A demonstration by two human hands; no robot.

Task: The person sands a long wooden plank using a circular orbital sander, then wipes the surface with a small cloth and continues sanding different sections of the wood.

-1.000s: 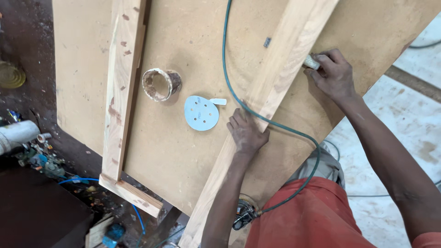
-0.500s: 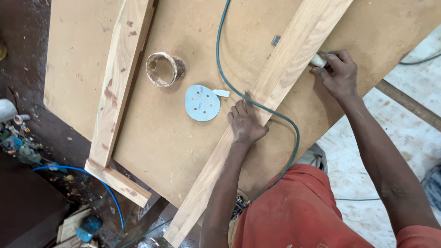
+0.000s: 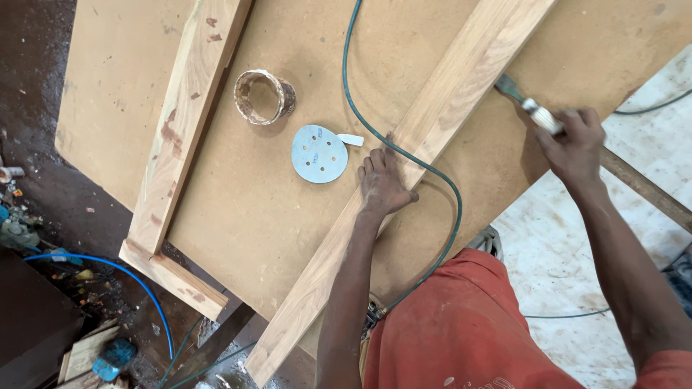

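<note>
Across a fibreboard surface (image 3: 238,216) lies a long wooden plank (image 3: 432,137). Left hand (image 3: 382,184) presses flat, fingers spread, on the plank. Right hand (image 3: 577,140), now drawn back off the plank's far edge, grips a white-handled scraper (image 3: 530,104) whose blade still touches it.

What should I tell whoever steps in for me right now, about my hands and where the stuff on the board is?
Left hand lies flat on the long wooden plank, pressing it on the board. Right hand grips a white-handled tool, tip at the plank's right edge. A green cable crosses the plank. A round perforated sanding disc and a small stained cup sit left of it. How far the work on the plank has got cannot be told.
</note>
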